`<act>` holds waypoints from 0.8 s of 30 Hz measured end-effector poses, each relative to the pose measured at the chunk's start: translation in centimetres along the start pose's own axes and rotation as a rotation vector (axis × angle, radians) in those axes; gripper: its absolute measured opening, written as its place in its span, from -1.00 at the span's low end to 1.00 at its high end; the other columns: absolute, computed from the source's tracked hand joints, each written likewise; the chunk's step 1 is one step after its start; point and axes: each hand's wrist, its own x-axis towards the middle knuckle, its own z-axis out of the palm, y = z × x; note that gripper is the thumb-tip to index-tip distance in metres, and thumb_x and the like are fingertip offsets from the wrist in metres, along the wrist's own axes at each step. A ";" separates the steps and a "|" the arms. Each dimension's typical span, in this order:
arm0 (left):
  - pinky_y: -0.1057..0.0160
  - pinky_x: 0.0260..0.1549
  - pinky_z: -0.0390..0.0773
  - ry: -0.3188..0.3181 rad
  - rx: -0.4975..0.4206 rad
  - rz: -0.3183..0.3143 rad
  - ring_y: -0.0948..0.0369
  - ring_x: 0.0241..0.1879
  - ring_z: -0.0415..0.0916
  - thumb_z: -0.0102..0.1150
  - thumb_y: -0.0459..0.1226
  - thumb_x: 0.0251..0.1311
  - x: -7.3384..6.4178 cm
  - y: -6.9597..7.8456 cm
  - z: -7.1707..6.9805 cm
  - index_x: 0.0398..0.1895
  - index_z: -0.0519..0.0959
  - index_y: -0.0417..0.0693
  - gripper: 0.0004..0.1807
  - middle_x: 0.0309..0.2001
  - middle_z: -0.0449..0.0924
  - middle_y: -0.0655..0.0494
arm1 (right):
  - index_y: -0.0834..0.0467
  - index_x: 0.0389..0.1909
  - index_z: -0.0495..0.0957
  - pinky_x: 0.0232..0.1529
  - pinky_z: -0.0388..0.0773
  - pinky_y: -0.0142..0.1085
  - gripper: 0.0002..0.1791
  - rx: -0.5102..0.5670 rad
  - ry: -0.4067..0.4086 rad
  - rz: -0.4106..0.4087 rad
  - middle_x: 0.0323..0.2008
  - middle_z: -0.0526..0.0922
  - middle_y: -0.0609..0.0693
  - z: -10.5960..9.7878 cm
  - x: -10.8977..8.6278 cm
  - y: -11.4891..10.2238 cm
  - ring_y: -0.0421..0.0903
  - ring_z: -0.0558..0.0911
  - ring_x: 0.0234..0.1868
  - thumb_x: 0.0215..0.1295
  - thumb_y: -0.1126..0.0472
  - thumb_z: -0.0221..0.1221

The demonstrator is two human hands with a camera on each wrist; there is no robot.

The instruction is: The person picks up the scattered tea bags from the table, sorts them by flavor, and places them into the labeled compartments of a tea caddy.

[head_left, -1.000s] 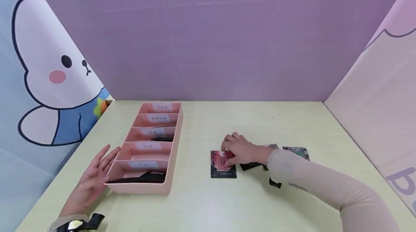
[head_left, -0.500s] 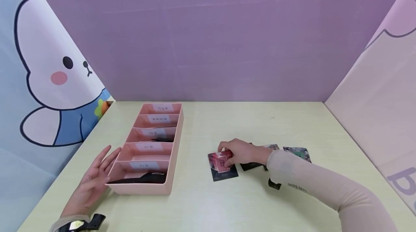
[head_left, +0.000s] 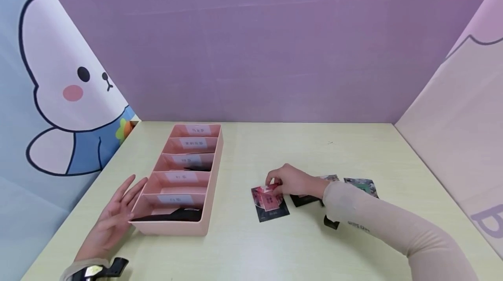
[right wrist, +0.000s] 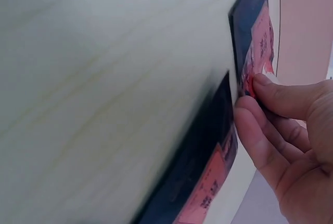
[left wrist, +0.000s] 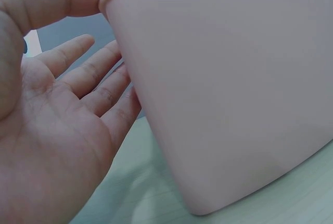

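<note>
My right hand pinches the top edge of a red and black tea sachet between thumb and fingers. In the right wrist view the thumb lies over the sachet's red end, and a second sachet with a red label lies just below. At the left stands a long pink divided box with white labels in its compartments. My left hand rests at its near left corner, thumb on the rim and fingers loosely extended along the side wall. A black sachet lies in the nearest compartment.
Right of the held sachet, a dark sachet lies partly hidden by my right wrist. Further right is a patterned sachet with green, partly behind the sleeve. A dark packet shows in the middle compartment. A purple backdrop closes the table's far side.
The right fingers have drawn together on the red and black sachet's top edge, and the sachet has turned slightly askew. The left hand has stayed at the box.
</note>
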 end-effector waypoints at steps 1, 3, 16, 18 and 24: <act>0.34 0.32 0.18 0.004 0.003 -0.001 0.32 0.50 -0.01 -0.60 -0.69 0.25 0.0 0.0 0.0 0.62 -0.29 0.07 -0.11 0.56 0.04 0.14 | 0.12 -0.17 0.67 -0.52 0.46 -0.41 -0.81 0.013 -0.003 0.002 -0.52 0.67 -0.15 -0.1 0.0 0.0 -0.31 0.50 -0.61 0.19 0.34 0.37; 0.34 0.32 0.19 0.013 0.015 -0.001 0.32 0.50 0.00 -0.61 -0.70 0.24 0.0 0.0 0.0 0.62 -0.31 0.06 -0.10 0.56 0.05 0.14 | 0.13 -0.17 0.67 -0.53 0.50 -0.40 -0.81 0.045 -0.011 0.011 -0.52 0.68 -0.13 -0.3 0.0 0.1 -0.27 0.54 -0.64 0.20 0.37 0.35; 0.34 0.32 0.19 0.010 0.021 0.000 0.31 0.50 0.00 -0.59 -0.70 0.23 -0.1 0.0 -0.1 0.61 -0.37 0.04 -0.10 0.56 0.05 0.14 | 0.15 -0.12 0.69 -0.51 0.65 -0.20 -0.76 0.206 -0.029 0.035 -0.45 0.72 -0.04 -2.2 0.4 -0.2 0.00 0.67 -0.61 0.26 0.46 0.26; 0.34 0.32 0.19 0.003 0.017 -0.002 0.32 0.50 -0.01 -0.59 -0.70 0.22 0.0 0.0 -0.1 0.62 -0.33 0.07 -0.09 0.56 0.03 0.14 | 0.14 -0.11 0.70 -0.50 0.65 -0.17 -0.76 0.206 -0.022 0.037 -0.45 0.72 -0.04 -2.6 0.5 -0.3 0.03 0.67 -0.60 0.27 0.46 0.25; 0.35 0.31 0.18 0.009 0.030 -0.003 0.32 0.50 0.00 -0.60 -0.70 0.24 0.0 0.0 -0.2 0.62 -0.34 0.06 -0.10 0.56 0.05 0.15 | 0.18 -0.08 0.70 -0.46 0.66 -0.12 -0.75 0.215 -0.002 0.022 -0.46 0.71 -0.04 -3.9 0.9 -0.7 0.05 0.69 -0.56 0.29 0.47 0.22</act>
